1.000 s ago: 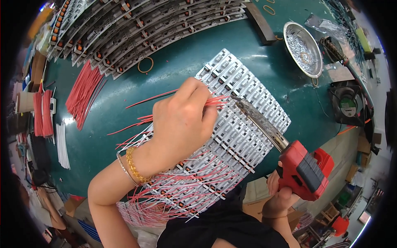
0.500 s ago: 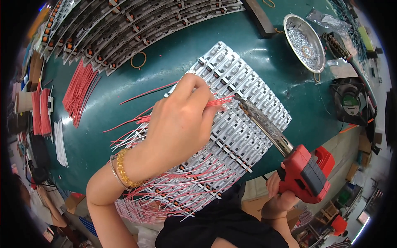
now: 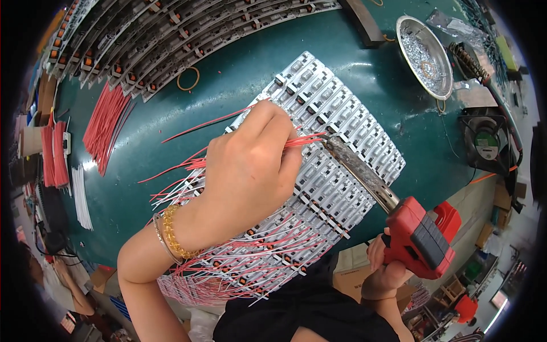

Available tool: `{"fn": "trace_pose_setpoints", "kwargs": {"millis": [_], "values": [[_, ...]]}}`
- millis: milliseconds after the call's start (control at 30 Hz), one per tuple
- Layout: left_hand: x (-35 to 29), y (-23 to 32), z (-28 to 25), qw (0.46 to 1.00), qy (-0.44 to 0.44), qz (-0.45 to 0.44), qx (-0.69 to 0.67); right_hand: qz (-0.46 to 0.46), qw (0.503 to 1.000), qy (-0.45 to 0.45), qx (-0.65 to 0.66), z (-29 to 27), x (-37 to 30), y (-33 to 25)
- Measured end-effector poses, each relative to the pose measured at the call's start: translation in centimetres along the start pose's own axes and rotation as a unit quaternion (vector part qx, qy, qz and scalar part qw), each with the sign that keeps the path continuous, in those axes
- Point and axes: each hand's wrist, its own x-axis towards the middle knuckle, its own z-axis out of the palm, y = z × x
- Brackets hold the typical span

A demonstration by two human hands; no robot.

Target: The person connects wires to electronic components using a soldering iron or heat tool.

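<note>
red wires (image 3: pixel 307 138) stay pinched in the left hand (image 3: pixel 248 162) over the circuit-board panel (image 3: pixel 333 176), slightly farther from its far corner than a second ago. the right hand (image 3: pixel 386 275) still grips the soldering iron (image 3: pixel 413 231), its fingers partly hidden; tip contact is unclear
</note>
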Motion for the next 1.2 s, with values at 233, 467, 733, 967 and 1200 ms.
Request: {"fn": "trace_pose_setpoints", "kwargs": {"millis": [233,467,733,967,1200], "values": [[0.0,-0.1,0.0,1.0,0.0,-0.004,-0.002,0.053,0.993,0.032,-0.097,-1.2,-1.1,0.8],[0.0,0.0,0.0,1.0,-0.004,-0.004,0.001,0.016,0.991,0.033,-0.129,-0.5,-1.1,0.3],[0.0,0.3,-0.1,1.0,0.005,0.006,-0.021,0.018,0.993,0.039,-0.11,-0.8,-1.7,0.6],[-0.1,0.8,-0.8,0.998,-0.061,0.023,-0.009,0.002,1.0,-0.009,0.03,0.6,-0.2,-1.3],[-0.2,1.0,0.8,1.0,-0.007,0.019,0.015,0.022,0.998,0.038,-0.051,-1.4,-1.8,0.9]]}}
